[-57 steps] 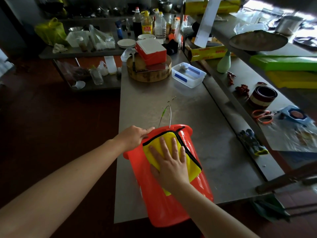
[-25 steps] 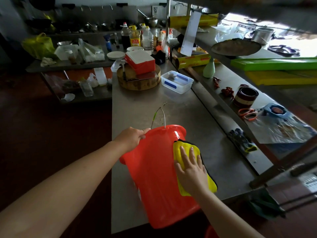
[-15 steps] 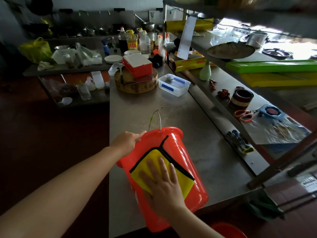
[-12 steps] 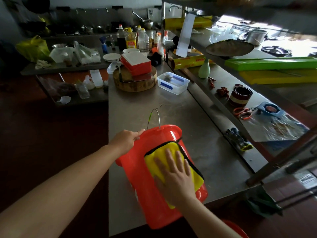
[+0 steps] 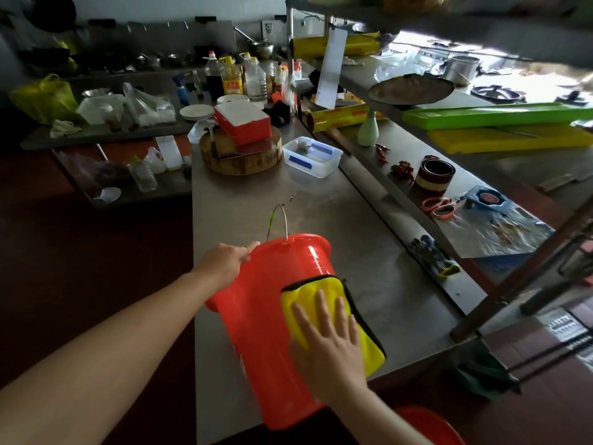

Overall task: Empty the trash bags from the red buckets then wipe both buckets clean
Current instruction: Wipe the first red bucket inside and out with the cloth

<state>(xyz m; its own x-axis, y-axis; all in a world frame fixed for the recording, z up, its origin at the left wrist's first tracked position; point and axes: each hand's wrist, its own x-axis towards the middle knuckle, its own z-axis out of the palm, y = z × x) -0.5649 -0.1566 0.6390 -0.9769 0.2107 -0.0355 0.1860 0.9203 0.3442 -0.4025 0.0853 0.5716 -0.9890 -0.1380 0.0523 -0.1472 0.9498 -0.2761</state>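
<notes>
Red plastic bucket [image 5: 266,332] lies tipped on its side at the near edge of the steel table [image 5: 369,252], base overhanging toward the person. Judging by looks: light, thin-walled, glossy, so likely slippery and prone to roll. Rim is the sensible hold point. The left hand [image 5: 224,263] grips that rim, fingers curled. The right hand [image 5: 327,335] is flat, fingers spread, pressing the yellow cloth [image 5: 327,289] onto the outer wall.

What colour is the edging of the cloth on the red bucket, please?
Black, bordering the yellow cloth pressed on the red plastic bucket; head view.
</notes>
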